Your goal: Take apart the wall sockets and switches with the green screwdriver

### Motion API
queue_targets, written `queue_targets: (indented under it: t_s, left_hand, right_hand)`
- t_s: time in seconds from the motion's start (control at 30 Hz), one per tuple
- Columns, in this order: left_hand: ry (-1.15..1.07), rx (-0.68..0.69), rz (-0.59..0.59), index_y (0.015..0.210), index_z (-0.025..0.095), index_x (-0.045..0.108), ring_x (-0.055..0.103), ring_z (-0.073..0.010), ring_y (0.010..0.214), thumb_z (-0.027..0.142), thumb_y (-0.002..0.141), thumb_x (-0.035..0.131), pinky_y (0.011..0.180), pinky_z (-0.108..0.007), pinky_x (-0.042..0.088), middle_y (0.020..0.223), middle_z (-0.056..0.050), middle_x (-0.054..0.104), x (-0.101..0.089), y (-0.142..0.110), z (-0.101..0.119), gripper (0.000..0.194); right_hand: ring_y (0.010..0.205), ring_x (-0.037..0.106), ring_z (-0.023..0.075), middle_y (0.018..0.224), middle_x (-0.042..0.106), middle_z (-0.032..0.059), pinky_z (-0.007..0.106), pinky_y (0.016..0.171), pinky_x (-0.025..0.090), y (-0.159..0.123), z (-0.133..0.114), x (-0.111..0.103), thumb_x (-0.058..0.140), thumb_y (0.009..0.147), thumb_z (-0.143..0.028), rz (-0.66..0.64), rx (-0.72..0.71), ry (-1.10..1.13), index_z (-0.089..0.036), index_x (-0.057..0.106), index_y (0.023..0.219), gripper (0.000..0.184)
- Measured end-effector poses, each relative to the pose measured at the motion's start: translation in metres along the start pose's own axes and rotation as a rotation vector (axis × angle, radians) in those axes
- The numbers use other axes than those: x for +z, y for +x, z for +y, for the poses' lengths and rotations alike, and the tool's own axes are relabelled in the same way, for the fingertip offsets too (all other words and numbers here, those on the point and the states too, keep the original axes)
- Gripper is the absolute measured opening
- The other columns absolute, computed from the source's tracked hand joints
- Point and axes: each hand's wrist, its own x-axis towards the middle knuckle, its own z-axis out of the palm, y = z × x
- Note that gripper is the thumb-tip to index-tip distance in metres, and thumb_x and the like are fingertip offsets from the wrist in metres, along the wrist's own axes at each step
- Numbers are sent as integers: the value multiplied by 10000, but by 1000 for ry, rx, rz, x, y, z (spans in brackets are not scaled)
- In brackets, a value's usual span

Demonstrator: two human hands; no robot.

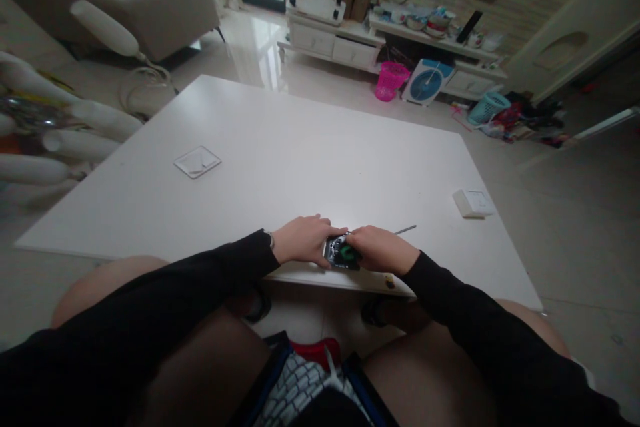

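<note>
Left fingers [338,231] clasp left edge of dark-faced device [335,253]; right fingers [355,241] curl at its right, grip unclear.

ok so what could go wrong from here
The small dark device between the hands sits close to the table's front edge, so a slip might drop it. The right hand could knock the thin rod beside it. The white box, near the right edge, might fall if bumped.
</note>
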Motion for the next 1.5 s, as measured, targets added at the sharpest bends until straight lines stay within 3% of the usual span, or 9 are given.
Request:
queue_targets:
  t_s: [0.1, 0.23, 0.4, 0.57, 0.87, 1.2, 1.5]
  left_hand:
    - [5, -8, -4, 1527, 368, 513, 670, -333, 1087, 602, 750, 841, 826, -368, 527, 1145, -87, 712, -1, 0, 1, 875]
    - [1, -14, -17, 1538, 343, 509, 663, -328, 1091, 592, 765, 837, 844, -371, 521, 1159, -98, 710, -3, 0, 2, 875]
    - [-8, -27, -29, 1541, 326, 510, 654, -336, 1114, 600, 778, 825, 862, -383, 522, 1186, -110, 703, -2, 0, 2, 869]
    - [0, -15, -29, 1537, 311, 512, 655, -342, 1119, 585, 779, 829, 850, -382, 524, 1189, -109, 702, -3, -1, 2, 866]
    - [-16, -13, -8, 1542, 308, 507, 651, -340, 1107, 575, 768, 833, 847, -386, 526, 1178, -111, 707, -1, -1, 1, 881]
    - [6, 4, -12, 1541, 325, 504, 662, -334, 1077, 587, 783, 822, 832, -384, 524, 1171, -106, 708, 0, 0, 0, 862]
    - [1, 4, -20, 1550, 339, 495, 657, -329, 1100, 584, 785, 805, 849, -378, 524, 1190, -99, 707, -1, 0, 0, 861]
  right_hand:
    - [900, 726, 222, 1003, 798, 138, 268, 744, 436, -4, 11, -5, 659, 803, -57, 48, -32, 97, -140, 750, 984, 218]
    - [763, 658, 184, 860, 780, 112, 262, 670, 369, -7, 20, -10, 681, 839, -151, 143, 97, 196, -138, 736, 849, 57]
    - [639, 601, 147, 774, 774, 105, 243, 605, 350, -5, 17, -9, 671, 857, -153, 32, 160, 310, -118, 761, 820, 104]
    - [750, 705, 192, 891, 808, 172, 256, 622, 382, -1, 8, -5, 641, 872, -150, -28, 228, 244, -104, 788, 873, 154]
    - [951, 758, 275, 1060, 800, 205, 298, 723, 444, -1, -11, 4, 626, 874, -149, 7, 342, 124, -95, 766, 1041, 225]
    - [1022, 744, 296, 1083, 783, 199, 313, 792, 485, -2, -11, 4, 631, 893, -119, 8, 240, 83, -84, 740, 1073, 213]
    - [931, 761, 238, 1061, 800, 169, 285, 746, 479, 0, 1, 1, 686, 896, -73, -40, -12, 8, -105, 748, 1069, 186]
